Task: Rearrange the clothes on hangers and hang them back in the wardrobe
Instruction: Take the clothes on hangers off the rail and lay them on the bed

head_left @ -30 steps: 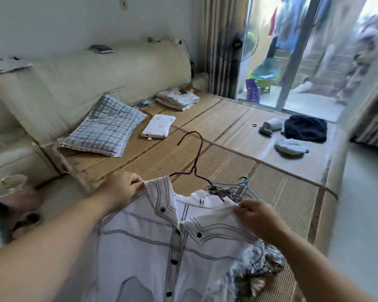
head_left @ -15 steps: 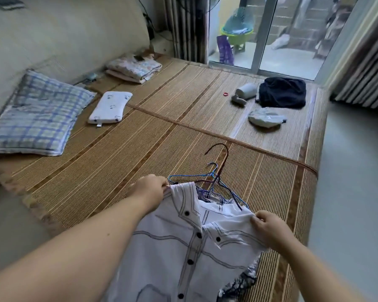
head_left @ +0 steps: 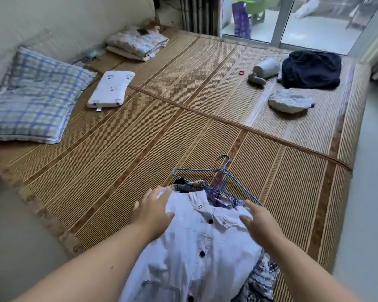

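White shirt [head_left: 196, 247] lies on the woven bed mat [head_left: 140, 149] atop tangled blue hangers [head_left: 224, 171]; left hand [head_left: 151, 214] and right hand [head_left: 258, 221] over it, each grip spread, holding nothing. Nothing hung yet, wardrobe unseen

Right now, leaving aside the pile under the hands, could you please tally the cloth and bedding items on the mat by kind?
Pillows: 2, checked pillow, white pillow
Folded bedding stack: 1
Navy garment: 1
Grey pieces: 3, grey roll, small grey piece, crumpled grey cloth
Total: 7
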The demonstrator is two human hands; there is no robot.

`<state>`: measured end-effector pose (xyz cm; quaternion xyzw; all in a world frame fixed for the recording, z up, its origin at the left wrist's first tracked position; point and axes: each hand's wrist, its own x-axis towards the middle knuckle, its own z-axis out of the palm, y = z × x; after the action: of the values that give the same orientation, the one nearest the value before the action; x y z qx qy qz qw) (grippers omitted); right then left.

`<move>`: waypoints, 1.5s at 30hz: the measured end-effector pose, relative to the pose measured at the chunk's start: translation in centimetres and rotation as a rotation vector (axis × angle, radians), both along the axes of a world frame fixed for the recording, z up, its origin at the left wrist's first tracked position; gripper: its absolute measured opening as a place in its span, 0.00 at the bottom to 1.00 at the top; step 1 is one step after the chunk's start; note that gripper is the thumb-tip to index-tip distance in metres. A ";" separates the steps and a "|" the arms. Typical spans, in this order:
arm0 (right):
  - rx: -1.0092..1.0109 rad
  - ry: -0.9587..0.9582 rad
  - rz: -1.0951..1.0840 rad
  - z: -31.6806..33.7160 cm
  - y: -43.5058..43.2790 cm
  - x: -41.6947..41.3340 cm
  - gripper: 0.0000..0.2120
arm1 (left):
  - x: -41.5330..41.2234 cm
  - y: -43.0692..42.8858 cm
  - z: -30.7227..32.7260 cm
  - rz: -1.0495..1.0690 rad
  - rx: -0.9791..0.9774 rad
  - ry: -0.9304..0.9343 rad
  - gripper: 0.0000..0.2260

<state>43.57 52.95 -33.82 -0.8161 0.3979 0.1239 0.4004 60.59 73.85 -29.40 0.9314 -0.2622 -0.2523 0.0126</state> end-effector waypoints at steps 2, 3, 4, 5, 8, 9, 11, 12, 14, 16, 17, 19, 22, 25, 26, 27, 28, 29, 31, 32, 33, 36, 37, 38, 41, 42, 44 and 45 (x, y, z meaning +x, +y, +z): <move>-0.036 0.007 0.094 1.0 1.6 1.3 0.26 | -0.5 1.7 0.6 0.008 0.006 0.019 0.30; -0.068 -0.002 0.152 1.7 2.4 2.0 0.26 | -0.6 2.4 0.9 0.018 0.005 0.019 0.30; -0.097 -0.021 0.217 2.7 3.5 3.0 0.25 | -0.7 3.3 1.7 0.040 -0.005 0.012 0.30; -0.120 -0.058 0.276 3.9 4.6 3.9 0.25 | -0.6 4.2 2.7 0.062 -0.024 0.004 0.30; -0.150 -0.195 0.413 8.3 8.6 7.1 0.23 | -0.1 6.8 6.7 0.095 -0.091 -0.049 0.29; -0.161 -0.242 0.461 10.2 10.3 8.2 0.23 | -0.1 8.1 8.5 0.107 -0.120 -0.073 0.28; -0.193 -0.322 0.574 14.0 14.2 10.2 0.22 | -0.2 11.1 12.4 0.114 -0.174 -0.147 0.28; -0.209 -0.367 0.627 15.9 16.4 11.1 0.22 | -0.5 13.0 14.4 0.111 -0.193 -0.196 0.28; -0.237 -0.463 0.734 19.2 20.9 12.6 0.22 | -1.2 17.3 17.8 0.099 -0.193 -0.300 0.27; -0.275 -0.545 0.865 22.6 26.4 13.7 0.22 | -2.2 22.9 20.9 0.110 -0.164 -0.413 0.28; -0.297 -0.574 0.930 24.2 29.3 14.1 0.23 | -2.8 25.9 22.4 0.133 -0.150 -0.466 0.29; -0.337 -0.629 1.043 27.4 34.7 14.5 0.24 | -4.3 31.6 25.1 0.205 -0.124 -0.547 0.30; -0.328 -0.737 1.157 31.9 43.8 14.4 0.25 | -7.5 40.9 29.5 0.333 -0.082 -0.662 0.31; -0.277 -0.862 1.231 35.9 52.3 13.5 0.24 | -10.6 48.7 33.3 0.465 -0.044 -0.778 0.31; -0.257 -0.907 1.253 37.1 55.1 13.2 0.24 | -11.7 51.0 34.6 0.517 -0.031 -0.811 0.30; -0.232 -0.953 1.276 38.2 57.9 12.9 0.24 | -12.9 53.3 35.9 0.560 -0.020 -0.853 0.30; -0.208 -0.980 1.299 39.3 60.1 12.5 0.24 | -13.8 54.9 37.1 0.594 -0.012 -0.895 0.29; -0.185 -1.015 1.329 40.5 62.7 12.1 0.25 | -15.0 56.8 38.5 0.629 0.006 -0.941 0.29; -0.148 -1.084 1.391 42.7 67.2 11.4 0.25 | -17.0 59.9 41.2 0.690 0.048 -1.035 0.29; -0.124 -1.123 1.418 43.9 69.2 11.1 0.25 | -17.9 61.2 42.6 0.719 0.060 -1.081 0.28; -0.098 -1.162 1.442 44.9 70.8 10.8 0.25 | -18.5 62.1 43.9 0.753 0.065 -1.117 0.28; -0.001 -1.280 1.510 48.6 75.8 10.2 0.24 | -20.3 65.0 47.9 0.840 0.111 -1.256 0.28; 0.030 -1.311 1.533 49.9 77.4 10.1 0.24 | -20.7 66.0 49.2 0.867 0.131 -1.293 0.28; 0.051 -1.341 1.555 51.0 78.7 10.1 0.24 | -20.9 66.6 50.2 0.890 0.152 -1.325 0.28; 0.138 -1.448 1.621 54.3 83.3 10.7 0.24 | -21.5 68.9 53.6 0.974 0.267 -1.426 0.28; 0.180 -1.478 1.644 55.4 84.8 11.0 0.24 | -21.7 69.7 54.8 1.004 0.314 -1.459 0.29; 0.264 -1.521 1.688 57.3 87.4 11.8 0.23 | -22.3 71.1 56.9 1.057 0.435 -1.529 0.29; 0.294 -1.540 1.716 58.3 88.8 12.3 0.23 | -22.7 71.6 58.0 1.083 0.515 -1.561 0.28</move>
<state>55.84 141.74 24.45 -0.6227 -0.6527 -0.1295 0.4117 37.89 145.45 28.57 0.8050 0.3282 0.4242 -0.2534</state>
